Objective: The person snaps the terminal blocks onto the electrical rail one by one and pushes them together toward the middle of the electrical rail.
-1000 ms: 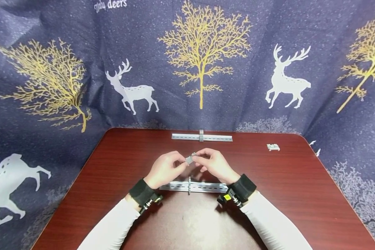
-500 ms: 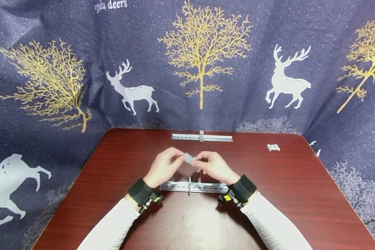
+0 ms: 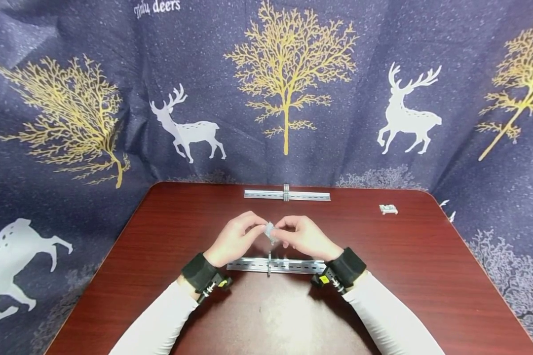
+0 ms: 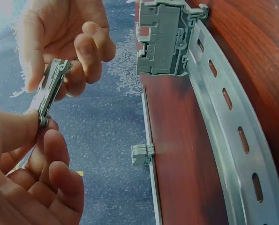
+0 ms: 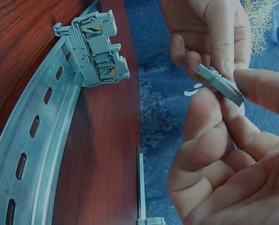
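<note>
A thin grey terminal block (image 3: pixel 270 231) is held above the table between both hands. My left hand (image 3: pixel 236 237) pinches one end of it between thumb and fingers. At its other side my right hand (image 3: pixel 308 237) pinches it with thumb and forefinger. The left wrist view shows the terminal block (image 4: pixel 51 91) tilted, its narrow edge toward the camera. Below the hands lies a slotted metal DIN rail (image 3: pixel 248 265) with terminal blocks (image 4: pixel 162 40) clipped upright near its middle. Their orange parts show in the right wrist view.
Farther back lies a second DIN rail (image 3: pixel 311 196) with several blocks (image 3: pixel 286 193) clipped on it. A pale terminal block piece (image 3: pixel 388 209) rests at the back right of the brown table (image 3: pixel 426 276). A dark blue deer-patterned cloth (image 3: pixel 320 162) hangs behind.
The terminal block has been turned between the fingers, from lying slanted across to pointing more downward. Both hands have shifted only slightly.
</note>
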`<move>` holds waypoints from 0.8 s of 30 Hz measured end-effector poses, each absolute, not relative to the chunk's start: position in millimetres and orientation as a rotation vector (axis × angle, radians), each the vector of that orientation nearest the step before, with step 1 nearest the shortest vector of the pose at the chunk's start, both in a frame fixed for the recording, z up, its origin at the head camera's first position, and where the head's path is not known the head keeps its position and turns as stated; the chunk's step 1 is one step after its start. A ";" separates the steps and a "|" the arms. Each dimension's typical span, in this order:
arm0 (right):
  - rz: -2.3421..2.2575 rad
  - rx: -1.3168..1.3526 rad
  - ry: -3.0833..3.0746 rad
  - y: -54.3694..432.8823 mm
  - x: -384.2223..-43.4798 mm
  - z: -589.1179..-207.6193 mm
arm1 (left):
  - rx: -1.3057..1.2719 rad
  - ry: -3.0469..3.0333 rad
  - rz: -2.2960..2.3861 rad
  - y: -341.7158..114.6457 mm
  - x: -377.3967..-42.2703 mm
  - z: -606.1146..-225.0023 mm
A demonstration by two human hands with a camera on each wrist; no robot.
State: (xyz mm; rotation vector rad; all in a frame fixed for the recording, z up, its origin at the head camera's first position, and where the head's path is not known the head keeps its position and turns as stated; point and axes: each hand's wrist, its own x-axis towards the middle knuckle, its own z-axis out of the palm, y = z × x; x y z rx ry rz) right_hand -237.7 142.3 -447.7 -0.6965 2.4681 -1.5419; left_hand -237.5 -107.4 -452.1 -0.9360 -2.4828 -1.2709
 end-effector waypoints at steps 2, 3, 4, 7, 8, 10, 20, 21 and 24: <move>-1.537 -0.715 2.464 142.7 -237.7 -447.7 | -0.956 -2.486 -1.282 -107.2 -237.5 -452.2; -1.527 -0.728 2.466 142.9 -237.7 -448.0 | -0.962 -2.489 -1.285 -107.1 -237.4 -452.2; -1.519 -0.739 2.464 143.1 -237.6 -447.9 | -0.965 -2.494 -1.285 -107.0 -237.3 -452.1; -1.505 -0.756 2.459 144.2 -237.6 -448.5 | -0.965 -2.505 -1.275 -106.8 -237.5 -451.7; -1.509 -0.750 2.458 144.6 -237.6 -448.4 | -0.958 -2.511 -1.271 -106.9 -237.7 -451.4; -1.539 -0.722 2.443 145.4 -238.1 -448.5 | -0.933 -2.523 -1.252 -107.3 -238.3 -450.6; -1.679 -0.485 2.407 151.4 -242.6 -445.9 | -0.962 -2.749 -1.053 -116.4 -240.8 -448.9; -1.675 -0.472 2.421 151.9 -242.9 -445.5 | -1.015 -2.763 -1.023 -116.9 -240.7 -449.4; -1.635 -0.451 2.482 152.7 -243.2 -445.6 | -1.176 -2.800 -0.922 -117.1 -240.8 -452.3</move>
